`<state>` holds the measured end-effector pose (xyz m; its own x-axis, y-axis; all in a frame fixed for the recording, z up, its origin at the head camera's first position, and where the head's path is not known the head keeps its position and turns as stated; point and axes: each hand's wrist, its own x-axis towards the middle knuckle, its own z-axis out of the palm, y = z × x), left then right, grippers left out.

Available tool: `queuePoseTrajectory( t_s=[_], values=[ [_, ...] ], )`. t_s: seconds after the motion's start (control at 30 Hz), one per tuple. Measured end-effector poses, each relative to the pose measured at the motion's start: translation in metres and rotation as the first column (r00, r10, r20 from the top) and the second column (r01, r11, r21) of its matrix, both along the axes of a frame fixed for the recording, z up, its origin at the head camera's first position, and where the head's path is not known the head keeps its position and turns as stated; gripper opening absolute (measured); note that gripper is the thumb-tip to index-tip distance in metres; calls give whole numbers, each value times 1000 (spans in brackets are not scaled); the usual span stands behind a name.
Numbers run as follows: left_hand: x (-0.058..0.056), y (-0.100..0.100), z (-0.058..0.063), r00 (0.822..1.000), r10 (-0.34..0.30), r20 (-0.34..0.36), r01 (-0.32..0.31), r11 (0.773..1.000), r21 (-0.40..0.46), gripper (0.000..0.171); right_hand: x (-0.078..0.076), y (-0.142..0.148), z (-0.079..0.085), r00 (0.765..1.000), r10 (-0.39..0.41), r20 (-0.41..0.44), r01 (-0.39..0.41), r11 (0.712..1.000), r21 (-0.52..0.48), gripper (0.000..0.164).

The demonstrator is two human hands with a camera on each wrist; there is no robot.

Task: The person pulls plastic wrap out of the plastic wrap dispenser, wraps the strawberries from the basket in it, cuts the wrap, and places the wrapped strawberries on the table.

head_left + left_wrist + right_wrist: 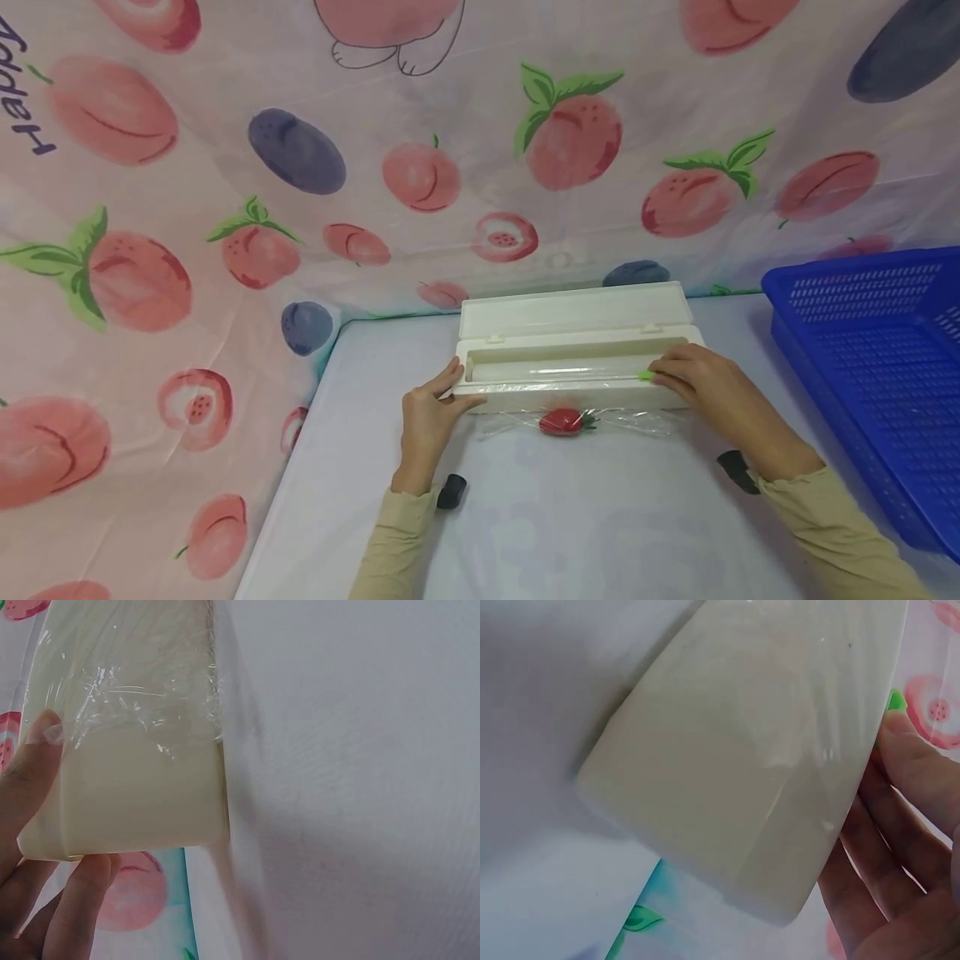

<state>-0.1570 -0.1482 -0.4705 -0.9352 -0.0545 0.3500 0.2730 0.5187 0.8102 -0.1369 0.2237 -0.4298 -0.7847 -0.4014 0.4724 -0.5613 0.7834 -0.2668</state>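
A long white cling film dispenser box stands with its lid raised, a roll of film inside. Clear cling film hangs over its front edge, and a red strawberry with green leaves lies at the film on the table. My left hand grips the box's left end, thumb on the front and fingers behind, as the left wrist view shows. At the right part of the front edge, my right hand pinches a small green slider. In the right wrist view, the thumb touches that slider's green tip.
A blue plastic basket stands on the right of the white table. Behind the box hangs a fruit-printed cloth, which also covers the left side. Dark wrist cameras sit near both sleeves.
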Motion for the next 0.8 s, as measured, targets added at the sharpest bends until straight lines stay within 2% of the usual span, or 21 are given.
queuePoseTrajectory(
  t_s=[0.23, 0.43, 0.8],
  values=[
    [0, 1, 1, 1000, 11, 9, -10, 1000, -11, 61, 3, 9, -2, 1000, -24, 12, 25, 999, -27, 15],
    [0, 1, 1, 1000, 8, 21, -8, 1000, -1, 61, 2, 15, -7, 996, -11, -86, 8, 999, -37, 18],
    [0, 1, 2, 1000, 5, 23, -5, 1000, -2, 60, 2, 30, -13, 982, -27, -189, 12, 997, -82, 27]
  ],
)
